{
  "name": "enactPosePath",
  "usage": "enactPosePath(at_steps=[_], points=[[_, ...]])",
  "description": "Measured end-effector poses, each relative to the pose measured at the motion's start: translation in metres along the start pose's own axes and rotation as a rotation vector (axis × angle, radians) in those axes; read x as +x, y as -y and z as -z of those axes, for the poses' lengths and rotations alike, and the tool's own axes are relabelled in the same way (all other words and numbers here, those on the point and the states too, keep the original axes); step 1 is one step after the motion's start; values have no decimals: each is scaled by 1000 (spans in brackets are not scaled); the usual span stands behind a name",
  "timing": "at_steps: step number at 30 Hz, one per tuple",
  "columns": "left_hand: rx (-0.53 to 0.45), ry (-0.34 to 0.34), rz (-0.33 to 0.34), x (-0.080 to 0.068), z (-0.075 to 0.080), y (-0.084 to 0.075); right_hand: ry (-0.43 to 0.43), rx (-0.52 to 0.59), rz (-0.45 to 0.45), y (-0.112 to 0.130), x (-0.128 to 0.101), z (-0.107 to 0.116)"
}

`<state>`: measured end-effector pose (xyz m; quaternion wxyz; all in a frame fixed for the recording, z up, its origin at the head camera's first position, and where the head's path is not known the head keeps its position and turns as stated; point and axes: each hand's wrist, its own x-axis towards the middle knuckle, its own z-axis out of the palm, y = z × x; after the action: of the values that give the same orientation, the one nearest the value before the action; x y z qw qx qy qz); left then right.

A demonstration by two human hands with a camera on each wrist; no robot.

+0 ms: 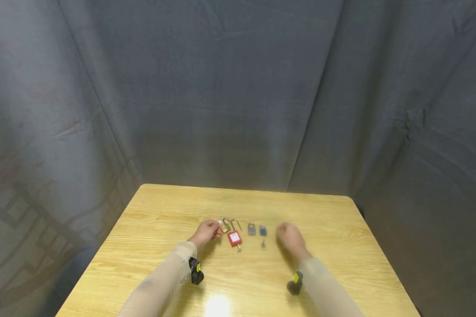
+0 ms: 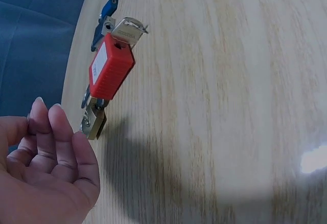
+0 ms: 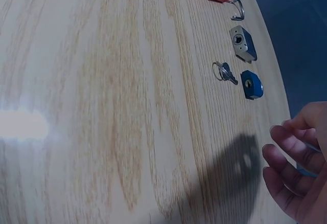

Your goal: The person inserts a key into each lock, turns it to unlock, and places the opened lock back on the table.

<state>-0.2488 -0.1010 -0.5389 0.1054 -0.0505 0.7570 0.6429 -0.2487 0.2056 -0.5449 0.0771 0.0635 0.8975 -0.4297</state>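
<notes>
My left hand [image 1: 208, 231] is beside a brass padlock [image 1: 225, 228] with its shackle open. Its thumb and index finger pinch a small whitish thing [image 1: 220, 223], mostly hidden by the fingers. To the right of the brass one lies a red padlock [image 1: 235, 238] with a white label; its long shackle is raised and a key [image 2: 127, 30] sticks out of its base. A grey padlock [image 3: 242, 44] and a blue padlock [image 3: 252, 85] lie further right, shackles closed. My right hand [image 1: 291, 240], blurred, hovers right of the blue padlock, fingers loosely bent around nothing.
Small keys on a ring [image 3: 225, 72] lie just in front of the blue padlock. Everything rests on a light wooden table [image 1: 174, 202]. Grey curtains [image 1: 222, 110] hang behind it and at both sides.
</notes>
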Motion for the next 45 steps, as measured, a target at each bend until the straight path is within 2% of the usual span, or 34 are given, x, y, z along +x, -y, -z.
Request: enactPosePath(at_steps=[7, 11, 18, 25, 33, 42, 45], points=[[15, 6, 8, -1, 0, 1, -11, -72, 47, -4, 2, -3], [17, 16, 18, -1, 1, 0, 1, -38, 24, -5, -1, -3], [5, 35, 50, 2, 1, 3, -7, -74, 61, -7, -4, -2], [19, 40, 64, 1, 1, 2, -2, -36, 24, -6, -3, -2], [22, 48, 69, 1, 3, 1, -9, -87, 53, -9, -1, -3], [9, 59, 48, 2, 5, 4, -7, -72, 59, -5, 1, -1], [20, 50, 50, 2, 6, 5, 11, 0, 30, 0, 2, -5]])
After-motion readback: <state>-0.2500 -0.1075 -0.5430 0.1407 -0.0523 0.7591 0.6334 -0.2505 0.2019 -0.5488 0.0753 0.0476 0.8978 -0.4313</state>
